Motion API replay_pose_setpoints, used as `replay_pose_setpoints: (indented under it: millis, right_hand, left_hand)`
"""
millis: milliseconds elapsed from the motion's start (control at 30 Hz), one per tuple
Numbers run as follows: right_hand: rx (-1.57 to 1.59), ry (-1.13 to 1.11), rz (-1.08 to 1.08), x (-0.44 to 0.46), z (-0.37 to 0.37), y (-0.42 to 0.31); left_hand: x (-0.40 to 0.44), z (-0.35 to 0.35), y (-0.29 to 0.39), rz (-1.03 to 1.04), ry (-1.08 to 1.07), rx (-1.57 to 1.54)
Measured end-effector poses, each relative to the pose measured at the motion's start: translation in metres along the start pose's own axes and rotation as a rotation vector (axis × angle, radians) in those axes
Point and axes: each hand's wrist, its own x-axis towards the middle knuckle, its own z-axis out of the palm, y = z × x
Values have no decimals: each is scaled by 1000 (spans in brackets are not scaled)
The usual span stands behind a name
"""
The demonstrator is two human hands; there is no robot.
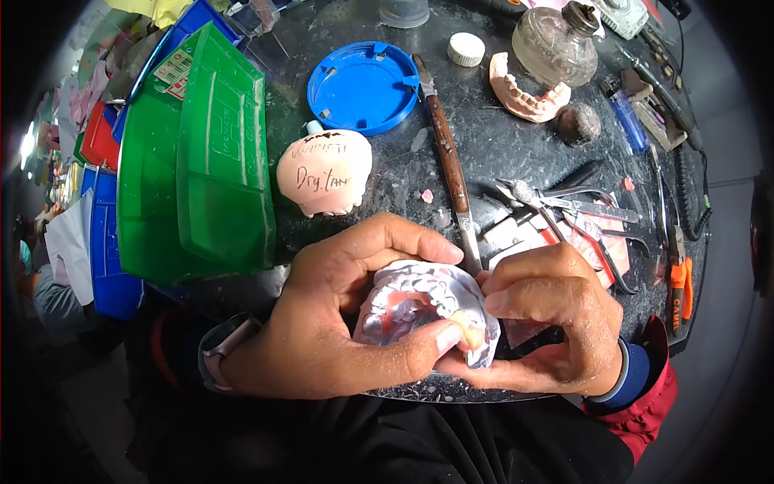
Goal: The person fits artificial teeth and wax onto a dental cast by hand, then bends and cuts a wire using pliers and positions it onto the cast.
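Both hands hold a white and grey dental cast (415,282) with pink material inside its arch, near the table's front edge. My left hand (347,315) wraps round its left side, the thumb pressing by a yellowish piece (468,331) on the cast. Bent fingers of my right hand (552,319) grip the cast's right side. A wooden-handled knife (448,153) lies just behind the cast. Up and to the left sits a pink cast with handwriting (325,171).
Green bins (222,153) stand at the left, beside a round blue lid (363,87). Pliers (564,214) lie at the right, below a horseshoe-shaped cast (524,95) and a glass bottle (555,47). An orange-handled tool (681,290) is at the far right.
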Motion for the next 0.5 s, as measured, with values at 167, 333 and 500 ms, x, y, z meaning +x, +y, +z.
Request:
replay_pose_setpoints:
  millis: [167,333,500]
  right_hand:
    - [55,32,60,0,2,-5]
    - [55,93,-20,-3,4,-2]
    - [65,122,-109,-4,5,-1]
  left_hand:
    - [1,0,3,-6,-10,6]
    - [2,-3,-1,44,-51,-47]
    - [2,-8,6,35,-134,72]
